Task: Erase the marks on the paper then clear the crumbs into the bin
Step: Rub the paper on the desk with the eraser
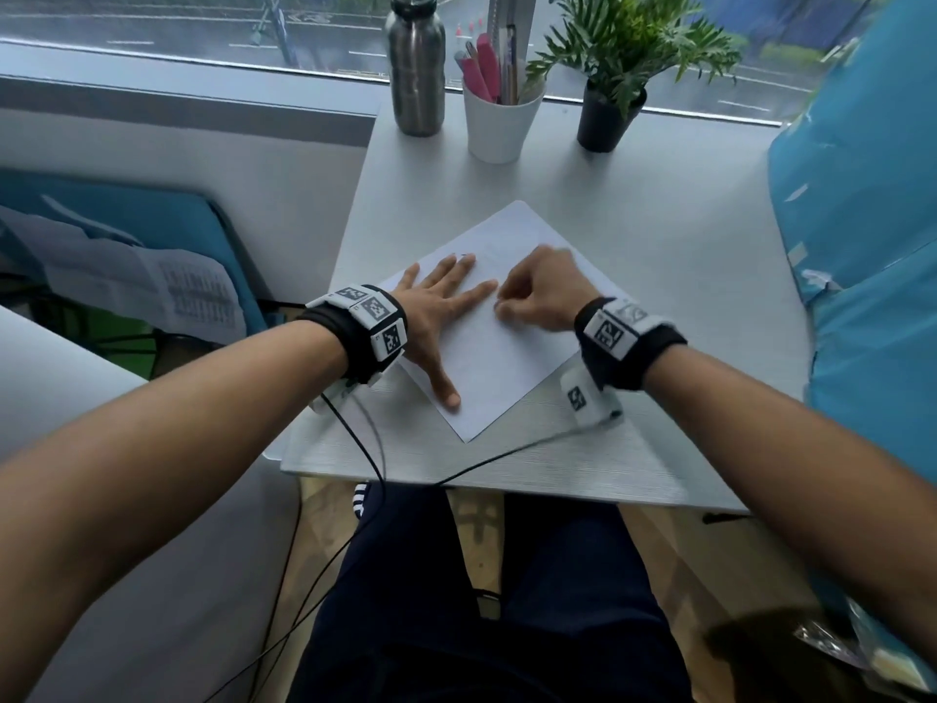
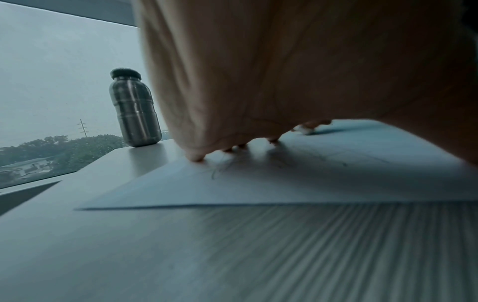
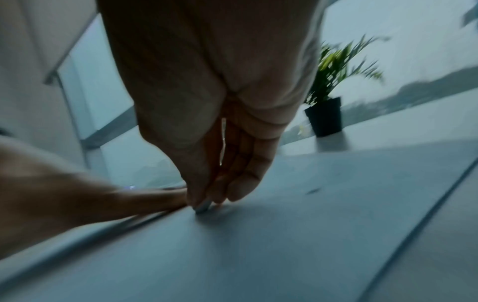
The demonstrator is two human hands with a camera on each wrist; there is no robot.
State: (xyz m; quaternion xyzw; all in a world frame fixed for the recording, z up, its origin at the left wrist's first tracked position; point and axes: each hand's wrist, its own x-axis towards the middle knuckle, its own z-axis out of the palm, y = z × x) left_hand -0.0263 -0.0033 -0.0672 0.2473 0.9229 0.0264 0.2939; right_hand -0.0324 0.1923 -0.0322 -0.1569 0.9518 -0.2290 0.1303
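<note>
A white sheet of paper (image 1: 499, 357) lies askew on the white table (image 1: 659, 235). My left hand (image 1: 441, 307) lies flat on the sheet with straight, spread fingers and presses it down. Faint pencil marks (image 2: 220, 169) show by its fingertips in the left wrist view. Just right of the left index finger, my right hand (image 1: 532, 296) pinches a small pale eraser (image 3: 203, 206) against the paper. The eraser (image 2: 305, 129) also shows small and white in the left wrist view; in the head view the fingers hide it. No bin shows in any view.
At the table's far edge stand a steel bottle (image 1: 416, 68), a white cup of pens (image 1: 499, 119) and a potted plant (image 1: 613, 109). Blue plastic sheeting (image 1: 872, 246) hangs along the right side. Cables (image 1: 365, 449) trail off the near table edge.
</note>
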